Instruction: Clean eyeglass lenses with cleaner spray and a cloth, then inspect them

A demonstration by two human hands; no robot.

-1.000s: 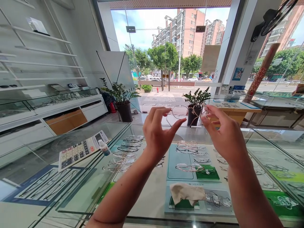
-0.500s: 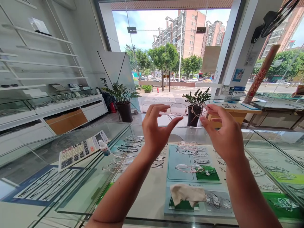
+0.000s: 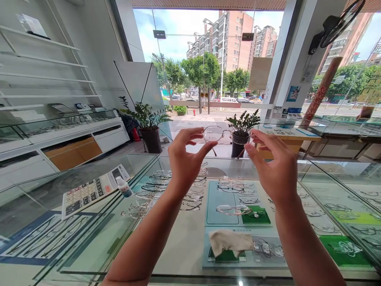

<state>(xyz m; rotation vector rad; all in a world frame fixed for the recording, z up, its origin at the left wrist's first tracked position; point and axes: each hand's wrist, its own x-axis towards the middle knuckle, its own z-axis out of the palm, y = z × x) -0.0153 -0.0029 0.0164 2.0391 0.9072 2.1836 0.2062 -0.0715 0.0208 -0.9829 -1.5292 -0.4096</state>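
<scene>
A pair of thin-rimmed eyeglasses is held up above the counter, level with the plants by the door. My left hand pinches the rim of its left lens between thumb and fingers. On the other side, my right hand has thumb and fingers closed on the right end of the frame. That right lens is hard to make out against the potted plant. Below the hands, a beige cloth lies on a display board, beside folded eyeglasses. Another pair of glasses rests farther up the board.
Several rows of eyeglasses sit around the glass counter. At left are a calculator and a small white bottle. Potted plants stand beyond, near the glass door. A fan hangs at upper right.
The view has turned slightly to the right. Both hands still hold the eyeglasses, which have tilted so that the left lens shows more clearly and a temple tip appears below it.
</scene>
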